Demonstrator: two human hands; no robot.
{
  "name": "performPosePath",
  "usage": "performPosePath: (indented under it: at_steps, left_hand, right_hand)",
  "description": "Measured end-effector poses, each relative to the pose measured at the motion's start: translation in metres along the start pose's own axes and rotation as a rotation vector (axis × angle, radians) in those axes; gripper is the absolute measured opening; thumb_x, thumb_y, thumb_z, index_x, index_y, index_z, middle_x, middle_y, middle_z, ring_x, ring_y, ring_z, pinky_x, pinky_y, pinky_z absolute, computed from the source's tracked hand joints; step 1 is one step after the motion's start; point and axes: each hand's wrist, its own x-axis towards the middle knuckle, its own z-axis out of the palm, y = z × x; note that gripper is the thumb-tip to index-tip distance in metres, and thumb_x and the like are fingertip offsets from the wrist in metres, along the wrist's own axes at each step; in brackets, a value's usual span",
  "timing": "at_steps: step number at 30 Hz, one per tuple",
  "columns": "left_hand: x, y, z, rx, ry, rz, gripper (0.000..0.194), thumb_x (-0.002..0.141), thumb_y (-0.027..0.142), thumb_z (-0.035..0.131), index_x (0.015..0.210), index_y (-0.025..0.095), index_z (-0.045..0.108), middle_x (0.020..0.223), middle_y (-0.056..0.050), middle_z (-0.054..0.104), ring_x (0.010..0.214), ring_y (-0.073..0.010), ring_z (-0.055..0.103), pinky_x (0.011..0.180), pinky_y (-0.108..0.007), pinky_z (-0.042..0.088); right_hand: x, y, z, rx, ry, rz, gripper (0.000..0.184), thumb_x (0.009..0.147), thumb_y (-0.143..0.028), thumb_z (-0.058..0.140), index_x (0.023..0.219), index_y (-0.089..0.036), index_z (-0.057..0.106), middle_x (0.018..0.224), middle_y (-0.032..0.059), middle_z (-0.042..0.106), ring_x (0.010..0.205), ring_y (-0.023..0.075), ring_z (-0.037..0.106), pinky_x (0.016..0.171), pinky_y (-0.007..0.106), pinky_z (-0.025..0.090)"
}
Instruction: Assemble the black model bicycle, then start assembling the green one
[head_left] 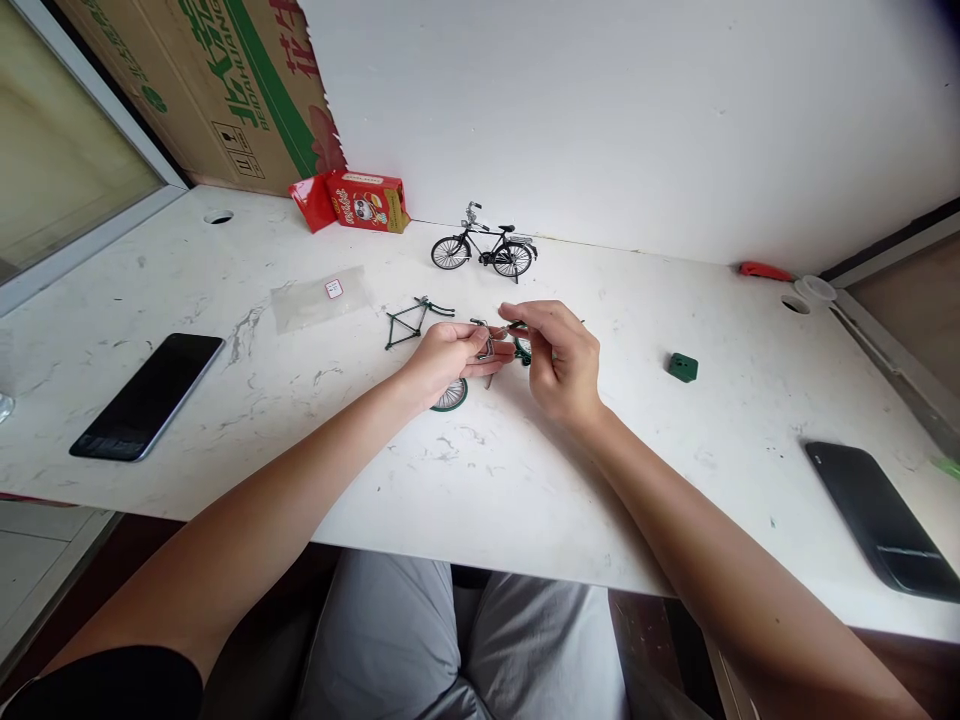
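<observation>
My left hand (444,352) pinches a small dark model-bicycle part (486,347) that looks like a little frame or rack. Close beside it, my right hand (564,360) has its fingers bent together towards this part; what lies between its fingertips is too small to make out. Under and behind the hands are a green-rimmed toy wheel (450,397) and another green wheel (523,345), both partly hidden. A dark green model bicycle frame with handlebar (405,328) lies just left of them. Farther back stands a complete black model bicycle (484,243).
A red box (371,203) and a clear plastic bag (319,300) lie at the back left. Phones rest at left (150,395) and right (881,515). A green block (682,367) sits right of my hands, and a red cutter-like object (765,271) lies by the wall.
</observation>
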Motion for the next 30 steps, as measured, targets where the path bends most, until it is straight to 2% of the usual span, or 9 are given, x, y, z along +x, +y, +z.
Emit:
performPosePath:
  at_steps: [3, 8, 11, 15, 19, 26, 30]
  left_hand:
    - [0.001, -0.001, -0.001, -0.006, -0.002, 0.006, 0.024, 0.106, 0.014, 0.055, 0.099, 0.007, 0.077, 0.099, -0.014, 0.08, 0.098, -0.0219, 0.079, 0.107, -0.045, 0.059]
    - [0.005, -0.005, -0.004, 0.011, -0.004, 0.017, 0.022, 0.105, 0.016, 0.058, 0.097, 0.008, 0.076, 0.1, -0.014, 0.081, 0.1, -0.0222, 0.079, 0.11, -0.047, 0.057]
    - [0.005, -0.006, -0.004, 0.027, 0.007, 0.02, 0.021, 0.106, 0.016, 0.058, 0.099, 0.008, 0.076, 0.1, -0.015, 0.08, 0.101, -0.0224, 0.079, 0.111, -0.047, 0.056]
    - [0.002, -0.005, -0.002, 0.055, 0.038, 0.057, 0.016, 0.104, 0.019, 0.062, 0.103, 0.009, 0.075, 0.1, -0.012, 0.08, 0.1, -0.0214, 0.079, 0.111, -0.048, 0.056]
    - [0.002, -0.004, -0.001, 0.083, 0.048, 0.115, 0.015, 0.102, 0.023, 0.067, 0.101, 0.01, 0.076, 0.101, -0.011, 0.08, 0.1, -0.0227, 0.078, 0.109, -0.049, 0.057]
    - [0.006, -0.006, -0.003, 0.074, 0.092, 0.149, 0.012, 0.1, 0.02, 0.068, 0.099, 0.009, 0.074, 0.096, -0.012, 0.081, 0.097, -0.024, 0.079, 0.106, -0.049, 0.059]
    - [0.005, -0.003, -0.003, 0.123, 0.09, 0.202, 0.012, 0.101, 0.016, 0.065, 0.101, 0.009, 0.074, 0.098, -0.012, 0.081, 0.1, -0.0249, 0.079, 0.102, -0.048, 0.061]
  right_hand:
    - [0.002, 0.0, 0.0, -0.095, -0.063, -0.032, 0.046, 0.107, -0.015, 0.041, 0.142, -0.03, 0.066, 0.132, 0.0101, 0.073, 0.114, 0.026, 0.072, 0.091, 0.048, 0.065]
    - [0.002, 0.005, -0.003, -0.171, -0.045, -0.011, 0.037, 0.108, -0.022, 0.046, 0.135, -0.029, 0.07, 0.123, 0.009, 0.078, 0.107, 0.026, 0.076, 0.092, 0.047, 0.066]
    - [0.0, 0.009, -0.003, -0.084, -0.01, 0.066, 0.037, 0.106, -0.018, 0.047, 0.127, -0.03, 0.075, 0.114, 0.005, 0.081, 0.099, 0.0229, 0.078, 0.088, 0.044, 0.068]
    - [-0.002, 0.01, -0.001, 0.119, -0.011, 0.201, 0.04, 0.103, -0.017, 0.047, 0.128, -0.03, 0.075, 0.117, 0.0044, 0.08, 0.107, 0.024, 0.079, 0.093, 0.048, 0.069]
    - [-0.003, 0.01, 0.0, 0.224, -0.053, 0.194, 0.045, 0.102, -0.017, 0.046, 0.136, -0.033, 0.07, 0.125, 0.0045, 0.076, 0.116, 0.0246, 0.076, 0.099, 0.052, 0.067]
    - [0.0, 0.009, -0.002, 0.145, -0.125, 0.171, 0.04, 0.108, -0.028, 0.046, 0.143, -0.035, 0.064, 0.14, 0.0053, 0.071, 0.13, 0.0275, 0.068, 0.11, 0.055, 0.059]
    - [0.0, 0.007, 0.0, 0.131, -0.116, 0.204, 0.035, 0.11, -0.039, 0.047, 0.141, -0.032, 0.062, 0.143, 0.0073, 0.069, 0.129, 0.0267, 0.07, 0.107, 0.051, 0.061]
